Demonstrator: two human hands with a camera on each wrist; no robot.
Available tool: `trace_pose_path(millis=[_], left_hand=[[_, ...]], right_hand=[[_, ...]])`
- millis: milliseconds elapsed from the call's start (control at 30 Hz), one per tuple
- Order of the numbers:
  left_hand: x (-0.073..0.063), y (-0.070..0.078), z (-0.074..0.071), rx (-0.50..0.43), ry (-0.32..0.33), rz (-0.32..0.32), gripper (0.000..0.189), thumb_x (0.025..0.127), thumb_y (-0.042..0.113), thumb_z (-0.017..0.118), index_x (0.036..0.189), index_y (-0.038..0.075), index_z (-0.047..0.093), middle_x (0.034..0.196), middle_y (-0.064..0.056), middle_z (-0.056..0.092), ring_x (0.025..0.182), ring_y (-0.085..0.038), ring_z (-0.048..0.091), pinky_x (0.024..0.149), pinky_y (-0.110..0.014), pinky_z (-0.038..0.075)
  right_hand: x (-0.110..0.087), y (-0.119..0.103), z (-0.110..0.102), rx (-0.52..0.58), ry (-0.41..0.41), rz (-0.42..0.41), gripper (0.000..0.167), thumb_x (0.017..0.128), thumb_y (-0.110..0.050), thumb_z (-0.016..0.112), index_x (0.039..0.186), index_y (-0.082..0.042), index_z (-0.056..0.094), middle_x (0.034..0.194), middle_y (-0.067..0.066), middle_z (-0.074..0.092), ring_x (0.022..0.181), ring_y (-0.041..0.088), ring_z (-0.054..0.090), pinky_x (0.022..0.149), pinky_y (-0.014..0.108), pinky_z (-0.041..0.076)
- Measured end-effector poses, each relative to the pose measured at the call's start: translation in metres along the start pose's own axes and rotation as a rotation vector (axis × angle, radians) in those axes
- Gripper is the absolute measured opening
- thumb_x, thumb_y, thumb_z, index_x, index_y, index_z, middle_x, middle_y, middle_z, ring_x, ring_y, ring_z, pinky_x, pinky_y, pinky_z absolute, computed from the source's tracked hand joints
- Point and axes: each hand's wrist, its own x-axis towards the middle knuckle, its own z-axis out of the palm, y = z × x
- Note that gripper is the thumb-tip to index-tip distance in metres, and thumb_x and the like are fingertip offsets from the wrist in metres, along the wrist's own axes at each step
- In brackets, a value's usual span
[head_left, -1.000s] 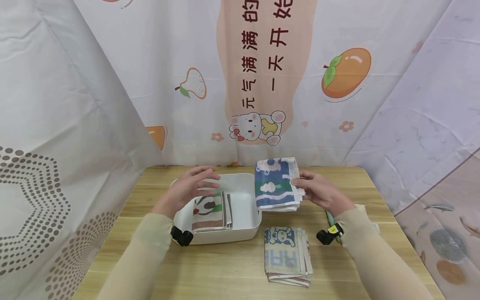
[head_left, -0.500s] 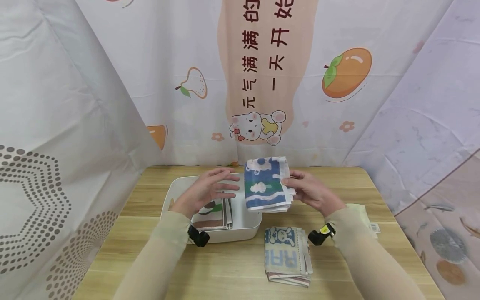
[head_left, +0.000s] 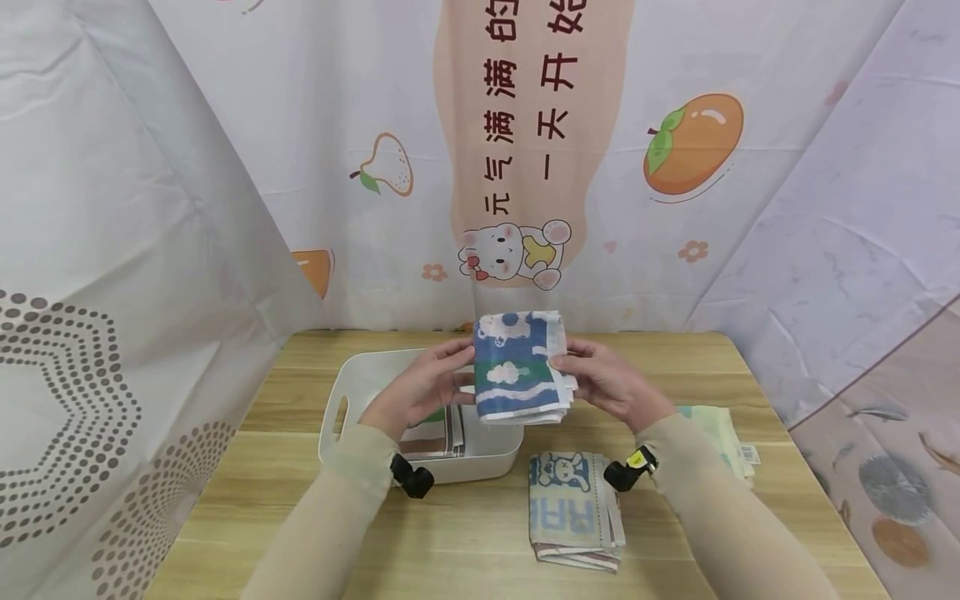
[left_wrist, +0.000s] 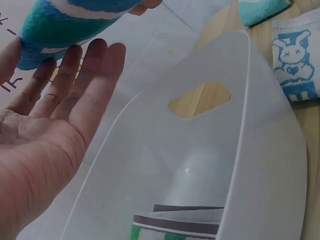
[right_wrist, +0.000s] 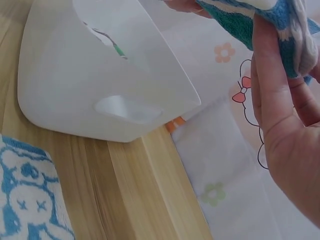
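A folded blue, green and white towel [head_left: 513, 367] is held up over the right side of a white plastic bin [head_left: 480, 471]. My right hand [head_left: 611, 379] pinches its right edge, thumb in front and fingers behind. At the left edge my left hand [head_left: 420, 387] touches the towel; in the left wrist view its fingers [left_wrist: 82, 85] are nearly straight beneath the cloth. Inside the bin lies a folded towel [head_left: 429, 437] with brown, green and white patterning, partly hidden by my left hand.
A folded towel [head_left: 566, 508] with a blue rabbit print lies on the wooden table [head_left: 465, 542] right of the bin's front. Beyond my right wrist lies a pale yellow-green towel [head_left: 708, 425], partly covered by the sleeve. A printed curtain [head_left: 375, 275] hangs behind the table.
My right hand has carried the blue towel leftward, from beside the bin to over its right side. My left hand has moved right and now touches the towel's left edge.
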Motion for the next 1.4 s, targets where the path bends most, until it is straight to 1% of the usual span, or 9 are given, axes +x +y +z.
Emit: trace_pose_path(millis=[133,267,400,533,700,933,1100,1267,1400], left_hand=[[-0.001,-0.002,0.001,-0.034,-0.038,-0.007,0.048,0.107,0.028,0.056,0.150,0.009,0.046,0.138,-0.015,0.054,0.116,-0.033,0.060,0.094,-0.052,0.053],[0.000,-0.005,0.002,-0.046,-0.064,-0.022,0.051,0.108,0.030,0.053,0.151,0.005,0.043,0.134,-0.016,0.057,0.113,-0.031,0.062,0.092,-0.049,0.055],[0.001,-0.007,0.004,-0.046,-0.044,-0.014,0.050,0.108,0.027,0.054,0.150,0.002,0.044,0.128,-0.016,0.061,0.110,-0.029,0.064,0.092,-0.047,0.056],[0.001,-0.007,0.004,-0.048,0.007,0.002,0.049,0.106,0.023,0.059,0.150,0.005,0.045,0.127,-0.015,0.062,0.110,-0.028,0.065,0.092,-0.046,0.056],[-0.002,-0.003,0.005,0.014,0.059,0.015,0.052,0.104,0.021,0.063,0.150,0.006,0.046,0.129,-0.015,0.061,0.109,-0.026,0.065,0.092,-0.044,0.056],[-0.006,0.002,0.003,0.110,0.135,0.003,0.052,0.100,0.022,0.069,0.147,0.007,0.050,0.127,-0.015,0.061,0.106,-0.026,0.066,0.090,-0.046,0.057],[-0.006,0.004,0.001,0.181,0.210,-0.009,0.049,0.099,0.021,0.069,0.143,0.007,0.054,0.128,-0.017,0.060,0.106,-0.028,0.066,0.086,-0.047,0.058],[-0.004,0.004,-0.001,0.295,0.292,-0.017,0.045,0.100,0.022,0.069,0.141,0.010,0.057,0.126,-0.016,0.063,0.101,-0.029,0.069,0.082,-0.046,0.060],[-0.003,0.003,0.000,0.363,0.349,-0.022,0.043,0.099,0.023,0.070,0.138,0.009,0.060,0.121,-0.016,0.066,0.095,-0.027,0.070,0.078,-0.044,0.061]], right_hand=[[0.001,0.002,0.001,0.020,-0.014,-0.004,0.047,0.101,0.004,0.058,0.146,0.003,0.045,0.118,0.017,0.069,0.101,0.030,0.072,0.086,0.045,0.058],[0.002,0.005,0.004,0.022,-0.030,-0.008,0.046,0.101,0.002,0.058,0.146,0.003,0.045,0.119,0.017,0.069,0.102,0.031,0.072,0.086,0.046,0.058],[0.003,0.009,0.005,0.016,-0.057,-0.011,0.043,0.102,0.002,0.057,0.144,0.003,0.045,0.120,0.017,0.067,0.103,0.030,0.071,0.087,0.046,0.058],[0.004,0.011,0.007,0.018,-0.061,0.001,0.038,0.103,0.001,0.056,0.140,0.000,0.050,0.120,0.017,0.066,0.103,0.030,0.070,0.087,0.045,0.058],[0.003,0.012,0.010,0.006,-0.029,0.029,0.033,0.102,-0.003,0.061,0.134,0.001,0.055,0.119,0.017,0.066,0.102,0.030,0.070,0.084,0.045,0.059],[0.007,0.014,0.016,-0.075,0.003,0.045,0.050,0.102,-0.020,0.065,0.143,0.002,0.046,0.121,0.015,0.068,0.104,0.029,0.070,0.089,0.050,0.057],[0.011,0.014,0.022,-0.141,0.032,0.063,0.060,0.101,-0.027,0.067,0.148,0.001,0.041,0.127,0.017,0.063,0.107,0.030,0.068,0.089,0.048,0.057],[0.015,0.015,0.032,-0.207,0.066,0.082,0.060,0.098,-0.028,0.072,0.146,-0.002,0.047,0.131,0.019,0.059,0.109,0.032,0.067,0.090,0.047,0.057],[0.017,0.016,0.039,-0.240,0.092,0.071,0.055,0.098,-0.022,0.072,0.143,0.000,0.051,0.128,0.020,0.062,0.106,0.031,0.068,0.088,0.046,0.058]])
